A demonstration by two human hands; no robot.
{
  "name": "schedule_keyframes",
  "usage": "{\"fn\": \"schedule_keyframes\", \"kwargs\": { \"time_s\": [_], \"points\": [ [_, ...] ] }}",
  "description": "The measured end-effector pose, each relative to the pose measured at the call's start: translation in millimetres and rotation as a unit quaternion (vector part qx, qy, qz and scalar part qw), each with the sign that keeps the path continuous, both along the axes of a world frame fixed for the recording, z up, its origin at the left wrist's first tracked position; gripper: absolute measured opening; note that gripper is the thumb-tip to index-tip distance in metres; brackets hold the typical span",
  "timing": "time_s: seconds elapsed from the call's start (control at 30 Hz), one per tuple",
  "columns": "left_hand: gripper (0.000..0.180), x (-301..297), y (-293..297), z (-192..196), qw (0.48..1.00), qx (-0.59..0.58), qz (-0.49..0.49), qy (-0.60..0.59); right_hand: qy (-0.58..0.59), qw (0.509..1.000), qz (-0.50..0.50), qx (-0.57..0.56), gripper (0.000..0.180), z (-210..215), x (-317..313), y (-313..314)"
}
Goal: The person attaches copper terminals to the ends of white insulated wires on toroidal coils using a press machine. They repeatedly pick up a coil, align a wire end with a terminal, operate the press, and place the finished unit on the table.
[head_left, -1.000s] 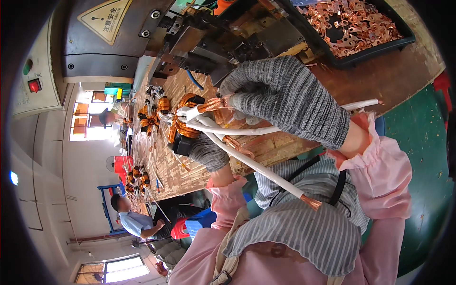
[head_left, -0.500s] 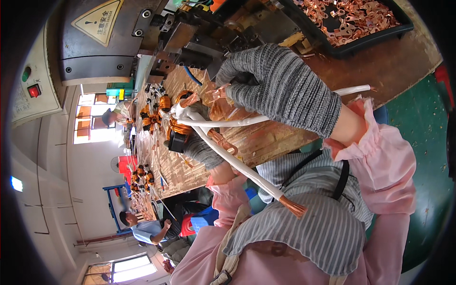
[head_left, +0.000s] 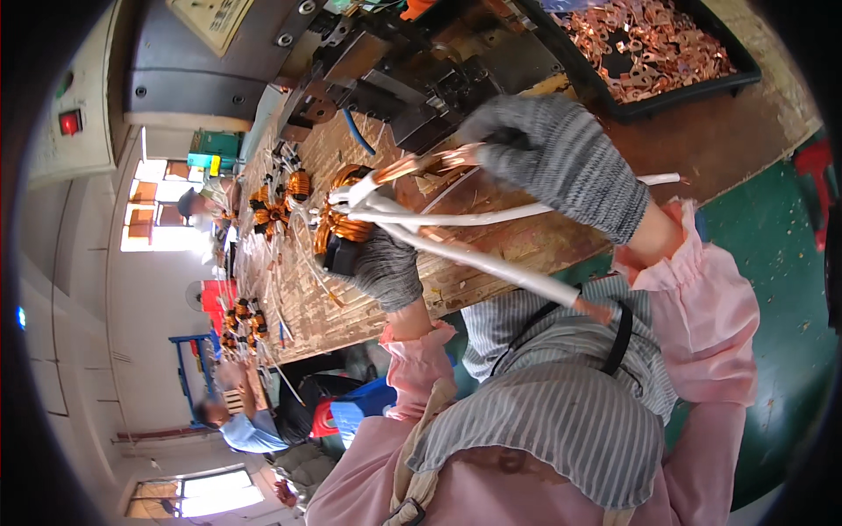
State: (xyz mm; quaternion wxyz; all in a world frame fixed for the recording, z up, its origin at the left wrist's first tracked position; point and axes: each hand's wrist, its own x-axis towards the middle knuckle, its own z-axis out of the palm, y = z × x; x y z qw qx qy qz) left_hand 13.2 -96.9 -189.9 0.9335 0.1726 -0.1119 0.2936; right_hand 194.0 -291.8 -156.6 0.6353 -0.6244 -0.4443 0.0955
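My left hand (head_left: 386, 267), in a grey knitted glove, is closed around a copper-wound coil (head_left: 349, 223) with a black base. Thick white-sleeved leads come out of the coil. One short lead ends in bare copper strands (head_left: 400, 167) pointing toward my right hand. A long white lead (head_left: 491, 263) with a bare copper end slants toward my apron, and another passes under my right hand. My right hand (head_left: 557, 162), gloved alike and slightly blurred, pinches a copper terminal lug (head_left: 460, 156). The lug is close to the bare strands; whether they touch, I cannot tell.
A dark metal press tool (head_left: 430, 96) stands just beyond my hands, beside a grey machine body (head_left: 197, 79). A black tray (head_left: 649, 110) of copper lugs sits at far right. Several more coils (head_left: 281, 197) lie on the worn wooden bench (head_left: 298, 324). Two people work at the left.
My right hand has moved right, away from the coil, with the copper lug in its fingers. The short lead's bare strands now show plainly. The long lead has swung right.
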Motion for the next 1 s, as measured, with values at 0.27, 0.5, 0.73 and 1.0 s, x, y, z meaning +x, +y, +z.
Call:
{"fn": "schedule_keyframes", "kwargs": {
  "time_s": [0.27,0.5,0.73,1.0],
  "points": [
    [0.088,-21.6,-15.4,-25.6,0.995,0.029,0.055,0.073,-0.182,0.932,-0.055,-0.308,0.021,-53.5,17.7,-20.8],
    [0.087,-33.7,-10.4,-31.0,0.996,0.091,0.006,0.019,0.237,0.912,0.281,-0.181,0.031,1.4,-10.5,-5.5],
    [0.076,-44.5,1.1,-35.7,0.983,0.177,-0.012,0.053,-0.129,0.961,0.240,-0.049,0.026,-40.0,-36.8,9.0],
    [0.095,-51.3,-6.8,-42.3,0.978,0.077,0.077,0.178,-0.478,0.858,0.063,-0.176,0.022,4.2,-30.1,-13.0]
  ]
}}
